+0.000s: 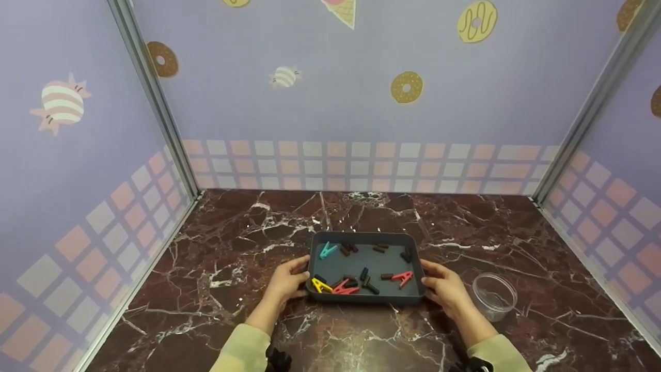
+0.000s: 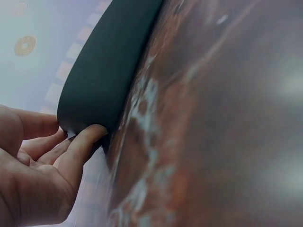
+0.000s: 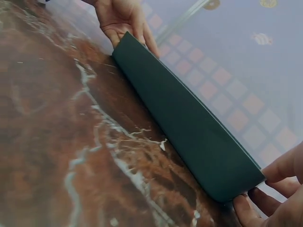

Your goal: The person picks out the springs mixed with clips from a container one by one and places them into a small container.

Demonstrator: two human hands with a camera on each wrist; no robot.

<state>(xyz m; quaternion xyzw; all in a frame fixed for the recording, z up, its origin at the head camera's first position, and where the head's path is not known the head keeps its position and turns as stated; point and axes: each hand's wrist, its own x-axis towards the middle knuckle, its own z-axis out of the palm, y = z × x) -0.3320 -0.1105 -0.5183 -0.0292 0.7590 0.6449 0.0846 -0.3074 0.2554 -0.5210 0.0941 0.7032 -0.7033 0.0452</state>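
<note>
1. Head view: your tray (image 1: 330, 266) is a shallow, dark grey rectangle with rounded corners, sitting flat on the dark red marble worktop (image 1: 217, 243), near the front edge and roughly centred between your arms.
2. Inside the tray lie small clips: a teal clip (image 1: 327, 250) at the back left, a yellow clip (image 1: 321, 285) at the front left, red clips (image 1: 345, 288) beside it, another red clip (image 1: 403, 278) toward the right, and several dark ones scattered between them.
3. Your left hand (image 1: 288, 281) comes in from the lower left in a pale green sleeve and lies against the tray's left end, fingers curled round the front left corner.
4. Your right hand (image 1: 445, 290) mirrors it at the tray's right end, fingers wrapped on the rim.
5. A clear plastic cup (image 1: 494, 296) stands on the worktop just right of your right hand, apart from the tray.
6. Left wrist view: the tray (image 2: 102, 71) shows as a smooth dark outer wall resting on the worktop (image 2: 213, 118). Your left hand (image 2: 33, 175) has its fingers (image 2: 83, 142) lightly bent, the tips pressing the tray's corner.
7. Right wrist view: the tray's long dark side (image 3: 189, 127) runs diagonally across the worktop (image 3: 57, 118). Your right hand (image 3: 279, 198) pinches the near corner with bent fingers (image 3: 246, 208), while your left hand (image 3: 120, 16) holds the far end.
</note>
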